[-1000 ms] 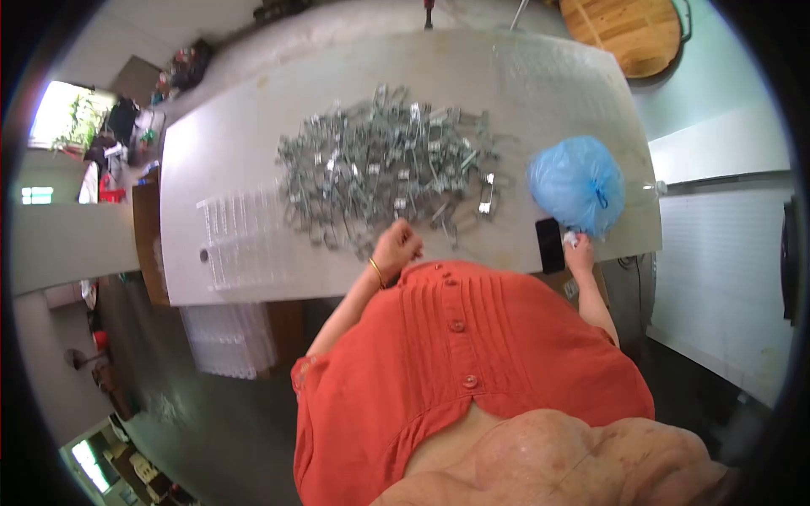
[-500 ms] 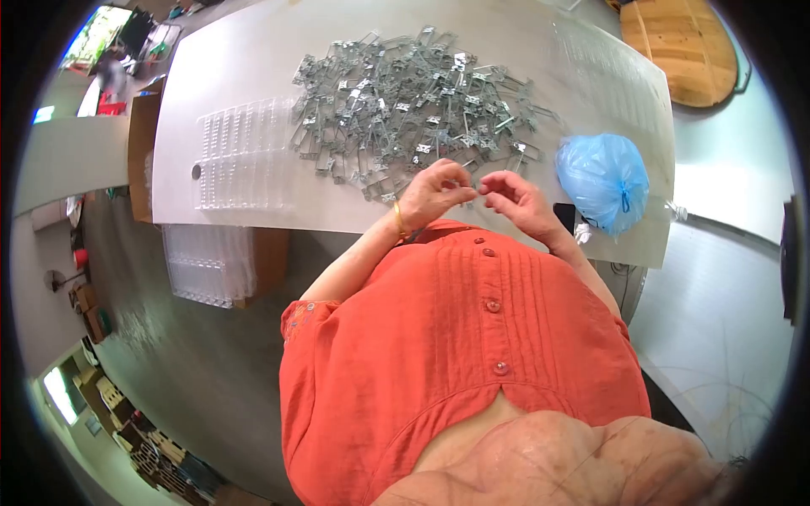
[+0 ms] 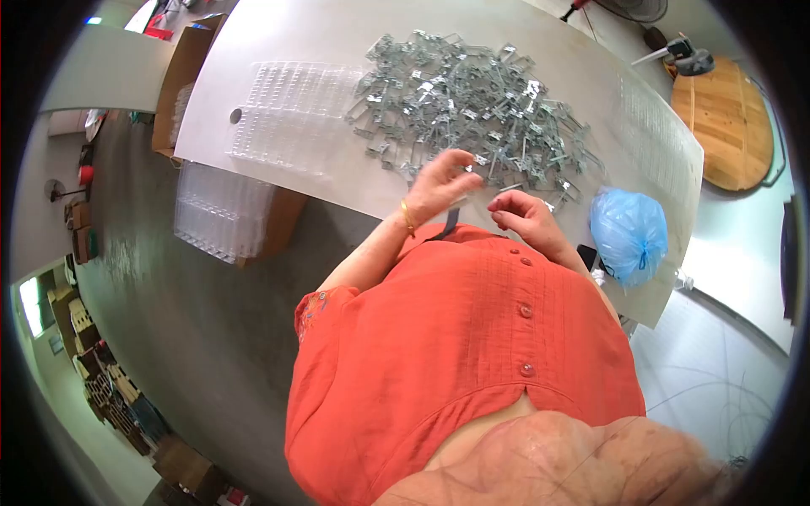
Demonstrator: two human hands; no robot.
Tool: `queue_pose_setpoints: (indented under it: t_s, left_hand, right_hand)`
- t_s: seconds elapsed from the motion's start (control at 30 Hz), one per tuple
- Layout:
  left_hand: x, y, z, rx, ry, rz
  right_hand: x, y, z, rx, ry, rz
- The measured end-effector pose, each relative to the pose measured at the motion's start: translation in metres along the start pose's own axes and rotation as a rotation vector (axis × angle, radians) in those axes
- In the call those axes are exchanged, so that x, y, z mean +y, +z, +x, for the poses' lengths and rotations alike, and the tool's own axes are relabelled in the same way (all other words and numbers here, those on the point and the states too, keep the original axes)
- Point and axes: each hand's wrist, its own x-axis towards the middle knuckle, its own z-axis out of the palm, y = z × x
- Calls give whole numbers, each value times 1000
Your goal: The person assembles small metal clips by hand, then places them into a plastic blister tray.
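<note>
A heap of small galvanised metal clips with wire loops [image 3: 472,101] lies on the white table [image 3: 287,38]. At its near edge my left hand [image 3: 443,184], a gold bangle at its wrist, has thumb and forefinger apart. My right hand [image 3: 527,221] is a short way to the right, with its fingers curled in and the thumb close to the forefinger. What it holds, if anything, I cannot tell. Below the left hand, a dark strap [image 3: 447,223] shows against the red shirt [image 3: 439,312].
Clear plastic trays [image 3: 291,114] lie left of the heap, with more stacked trays [image 3: 221,211] below the table edge by a cardboard box. On the right are a tied blue bag [image 3: 629,236] and a dark phone [image 3: 586,255]. A round wooden board [image 3: 724,126] stands beyond.
My hands were together, fingertips meeting; now they are apart, the left one lifted and opened toward the heap. The whole view has turned, shifting the table's contents to the right.
</note>
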Motion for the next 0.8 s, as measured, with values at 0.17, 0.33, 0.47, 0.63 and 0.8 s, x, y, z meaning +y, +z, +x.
queue_pose_setpoints:
  t_s: [0.17,0.33,0.47,0.63,0.8]
  left_hand:
    - [-131,-204,9,928,-62,246]
    - [-198,-363,-33,1262,-442,461]
    - [-203,-389,-37,1301,-539,377]
    - [-183,-389,-23,1140,-672,187]
    - [-164,-397,-15,1075,-658,149]
  right_hand:
    - [9,3,3,245,-21,76]
    - [17,19,7,395,83,64]
    - [8,49,24,408,115,51]
    - [-2,87,46,410,112,46]
    - [-4,117,61,422,166,93]
